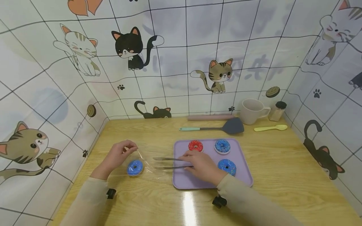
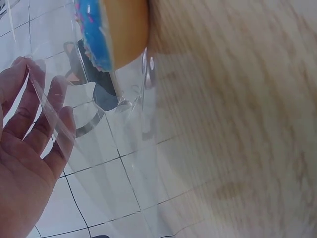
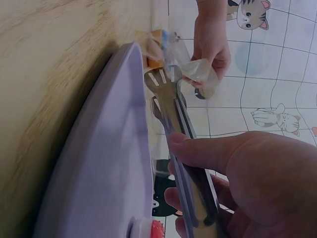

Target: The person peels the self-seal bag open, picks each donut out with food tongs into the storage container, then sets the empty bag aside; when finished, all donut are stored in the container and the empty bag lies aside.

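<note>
A blue-iced doughnut [image 1: 134,167] [image 2: 116,30] lies inside a clear plastic bag [image 1: 147,164] [image 2: 99,148] on the wooden table. My left hand [image 1: 117,156] [image 2: 25,153] pinches the bag's edge at its upper left. My right hand [image 1: 201,165] [image 3: 237,173] holds metal tongs [image 1: 167,163] [image 3: 173,114], their tips apart and pointing left toward the bag's mouth, with nothing between them. The hand rests over a lilac tray [image 1: 243,169] [image 3: 104,163] that carries a red doughnut [image 1: 195,145] and two blue doughnuts [image 1: 222,146] [image 1: 227,166].
Behind the tray lie a grey spatula [image 1: 220,127] with a mint handle, a pink rod [image 1: 210,117], a beige mug [image 1: 252,111], a small shaker [image 1: 277,110] and a yellow spoon [image 1: 270,127]. Cat-patterned walls enclose the table on three sides.
</note>
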The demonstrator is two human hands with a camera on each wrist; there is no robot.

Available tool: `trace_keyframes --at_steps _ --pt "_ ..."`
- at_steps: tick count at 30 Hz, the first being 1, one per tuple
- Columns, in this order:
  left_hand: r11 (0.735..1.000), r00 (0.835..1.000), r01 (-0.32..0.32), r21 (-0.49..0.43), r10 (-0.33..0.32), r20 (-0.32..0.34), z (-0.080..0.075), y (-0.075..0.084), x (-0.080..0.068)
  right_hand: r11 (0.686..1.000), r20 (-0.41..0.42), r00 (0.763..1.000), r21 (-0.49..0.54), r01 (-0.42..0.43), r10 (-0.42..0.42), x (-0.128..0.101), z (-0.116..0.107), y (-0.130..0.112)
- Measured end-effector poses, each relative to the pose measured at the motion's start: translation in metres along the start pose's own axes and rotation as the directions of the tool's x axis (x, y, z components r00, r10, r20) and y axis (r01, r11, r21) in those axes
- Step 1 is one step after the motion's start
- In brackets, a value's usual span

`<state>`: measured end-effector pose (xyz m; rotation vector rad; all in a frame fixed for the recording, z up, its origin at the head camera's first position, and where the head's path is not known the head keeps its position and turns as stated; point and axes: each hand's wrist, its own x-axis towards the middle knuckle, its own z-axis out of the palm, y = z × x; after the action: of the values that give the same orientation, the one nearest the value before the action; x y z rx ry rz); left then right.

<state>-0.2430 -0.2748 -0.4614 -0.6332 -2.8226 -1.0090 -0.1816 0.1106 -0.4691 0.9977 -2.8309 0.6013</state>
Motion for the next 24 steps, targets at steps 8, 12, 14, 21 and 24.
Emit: trace_keyframes --at_steps 8,12,14,21,24 --pt "1.0 1.0 0.008 0.018 -0.008 0.003 0.002 -0.003 -0.003 0.998 0.036 0.999 0.056 0.03 -0.032 0.013 0.008 -0.009" --pt "1.0 1.0 0.0 0.011 0.0 0.008 0.002 -0.001 -0.003 0.997 0.041 0.999 0.072 0.032 -0.035 0.019 0.01 -0.012" --pt "1.0 1.0 0.0 0.005 0.0 0.011 0.002 0.0 -0.004 0.997 0.046 0.998 0.071 0.035 -0.038 0.021 0.012 -0.012" --pt "1.0 1.0 -0.006 0.008 0.006 -0.005 0.003 -0.003 -0.001 0.997 0.041 0.997 0.016 0.07 -0.071 0.027 0.013 -0.014" --pt "1.0 1.0 -0.01 0.01 0.01 -0.009 0.002 -0.002 0.0 0.997 0.058 0.996 0.038 0.066 -0.068 0.028 0.011 -0.014"
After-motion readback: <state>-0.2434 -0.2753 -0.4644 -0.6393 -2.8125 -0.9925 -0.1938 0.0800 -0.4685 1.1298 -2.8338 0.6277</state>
